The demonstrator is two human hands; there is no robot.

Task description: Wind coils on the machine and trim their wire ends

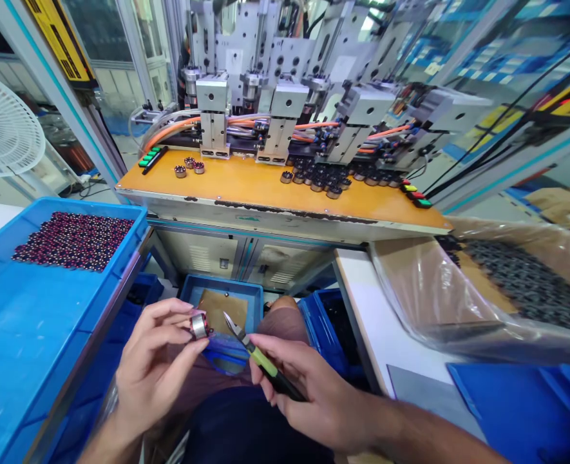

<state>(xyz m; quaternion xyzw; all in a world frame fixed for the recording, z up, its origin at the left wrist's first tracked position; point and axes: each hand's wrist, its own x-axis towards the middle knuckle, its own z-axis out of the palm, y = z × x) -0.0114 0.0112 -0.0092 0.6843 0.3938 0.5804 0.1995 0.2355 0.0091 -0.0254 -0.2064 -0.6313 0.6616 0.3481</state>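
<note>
Between the thumb and fingers of my left hand is a small motor stator, a metal ring with reddish windings. My right hand grips a pair of pliers with green and black handles. Their pointed jaws aim up and left, a short gap to the right of the stator, and look closed. Both hands are above my lap. Beyond them on the floor, a blue bin with a brown sheet inside is partly hidden.
At left, a blue tray holds many reddish stators. An orange bench ahead carries dark parts and a few stators below machine presses. A plastic-lined carton of dark parts stands at right; a white fan is far left.
</note>
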